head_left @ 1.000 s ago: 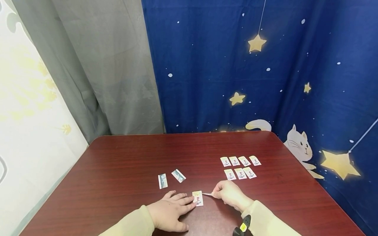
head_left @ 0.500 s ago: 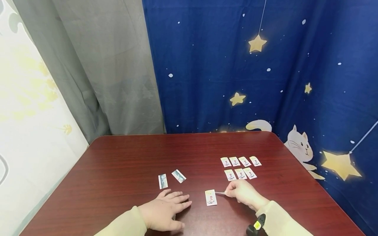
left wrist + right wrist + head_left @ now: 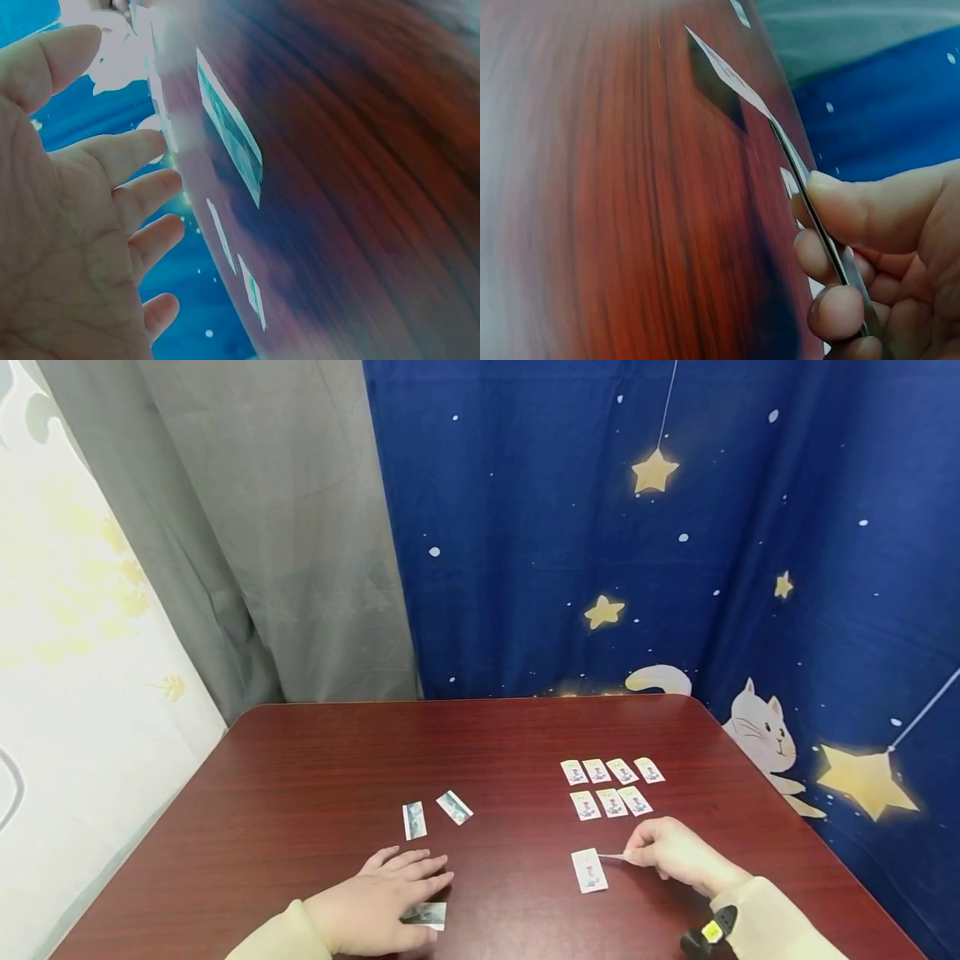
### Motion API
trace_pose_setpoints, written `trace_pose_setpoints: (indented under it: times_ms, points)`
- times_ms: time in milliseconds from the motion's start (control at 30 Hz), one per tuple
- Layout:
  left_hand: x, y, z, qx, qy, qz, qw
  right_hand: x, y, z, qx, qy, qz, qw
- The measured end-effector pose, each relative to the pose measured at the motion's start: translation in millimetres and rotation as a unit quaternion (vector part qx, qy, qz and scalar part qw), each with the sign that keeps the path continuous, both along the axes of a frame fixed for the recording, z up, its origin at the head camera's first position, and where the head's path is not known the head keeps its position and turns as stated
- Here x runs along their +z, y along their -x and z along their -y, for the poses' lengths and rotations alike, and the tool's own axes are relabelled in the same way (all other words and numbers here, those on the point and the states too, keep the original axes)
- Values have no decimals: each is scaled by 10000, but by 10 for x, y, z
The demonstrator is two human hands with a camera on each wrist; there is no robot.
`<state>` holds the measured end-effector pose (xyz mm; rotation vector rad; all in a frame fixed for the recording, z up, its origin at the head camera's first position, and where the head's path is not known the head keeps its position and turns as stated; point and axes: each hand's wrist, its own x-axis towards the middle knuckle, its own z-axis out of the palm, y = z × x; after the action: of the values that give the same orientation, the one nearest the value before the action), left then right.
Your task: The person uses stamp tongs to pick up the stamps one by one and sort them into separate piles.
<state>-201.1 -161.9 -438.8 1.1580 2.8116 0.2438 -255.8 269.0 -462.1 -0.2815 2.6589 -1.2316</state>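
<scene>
My right hand [image 3: 682, 856] grips metal tweezers [image 3: 821, 225] between thumb and fingers. Their tips pinch one edge of a small white printed card [image 3: 589, 870], which is raised off the table and casts a shadow in the right wrist view. My left hand [image 3: 386, 897] is spread with loose fingers, palm down. Partly covered by it, a card with a blue-green picture [image 3: 429, 915] lies on the table, showing between thumb and forefinger. The left wrist view has that card [image 3: 232, 135] just beyond the fingertips.
Two blue-green cards [image 3: 414, 820] lie ahead of the left hand. Several white printed cards [image 3: 587, 805] are laid in two rows at the back right of the dark red table [image 3: 337, 760]. Curtains [image 3: 525, 527] hang behind the far edge.
My right hand has carried the card in the tweezers to the right, away from my left fingers. My left hand has drawn back to the left, uncovering part of a blue-green card.
</scene>
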Motion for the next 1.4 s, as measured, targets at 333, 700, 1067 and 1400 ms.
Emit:
trace_pose_setpoints:
  times_ms: [333,700,1067,1400]
  points:
    - [3,-17,271,522,-229,31,9984,42,29,-609,42,-161,325,9993]
    - [1,36,309,646,-193,112,9977,55,194,-1143,-246,-302,221,9990]
    - [-15,46,270,608,-158,-39,9980,77,395,-1355,-1033,-826,21,9912]
    - [-59,79,325,705,-170,36,9974,10,562,-1298,-1171,-1602,-367,9794]
